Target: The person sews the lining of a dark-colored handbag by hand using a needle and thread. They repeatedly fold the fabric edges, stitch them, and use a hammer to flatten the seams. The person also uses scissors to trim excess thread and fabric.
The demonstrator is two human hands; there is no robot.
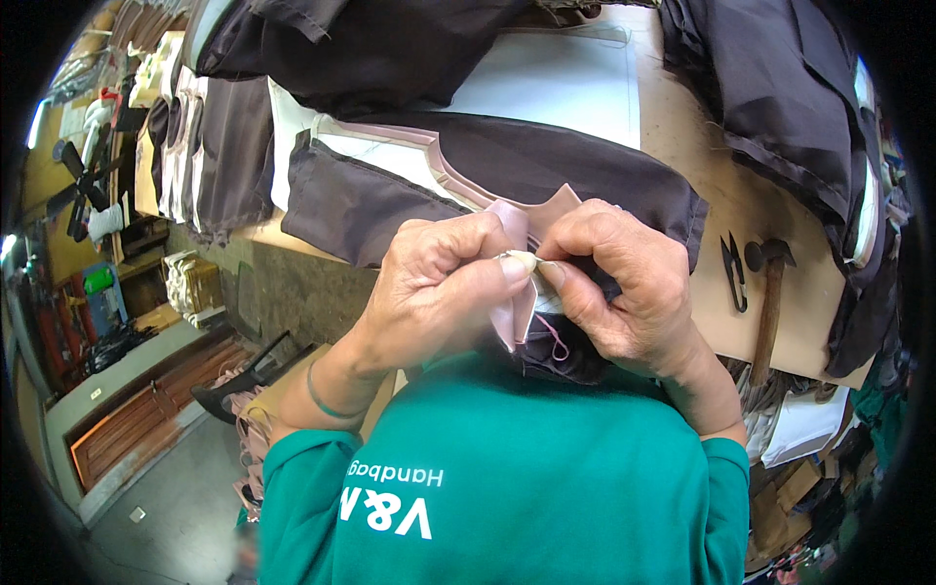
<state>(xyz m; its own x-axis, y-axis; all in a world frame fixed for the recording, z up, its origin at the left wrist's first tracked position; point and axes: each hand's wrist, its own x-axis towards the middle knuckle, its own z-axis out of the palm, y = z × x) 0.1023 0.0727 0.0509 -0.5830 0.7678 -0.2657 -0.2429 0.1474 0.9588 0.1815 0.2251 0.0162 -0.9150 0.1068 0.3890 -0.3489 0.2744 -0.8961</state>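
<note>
1. At the middle of the frame the left hand (429, 278) pinches pink trim (502, 317) between thumb and forefinger
2. Close beside it, the right hand (624, 283) has thumb and forefinger clamped on the same trim, fingertips almost meeting the left ones; whether anything small sits between them I cannot tell
3. The step looks like fine fingertip work on the trim's edge; a next move would call for a steady left pinch and small, careful right-hand motions, with the edges kept lined up
4. Just below the fingers hangs a loop of pink thread (558, 341), which could snag
5. The trim runs toward the upper left over dark fabric (366, 205)
6. Right of centre, snips (733, 278) and a hammer (770, 312) lie on the table (673, 107)
7. Farther out, at upper right, is a dark fabric pile (780, 97)
</note>
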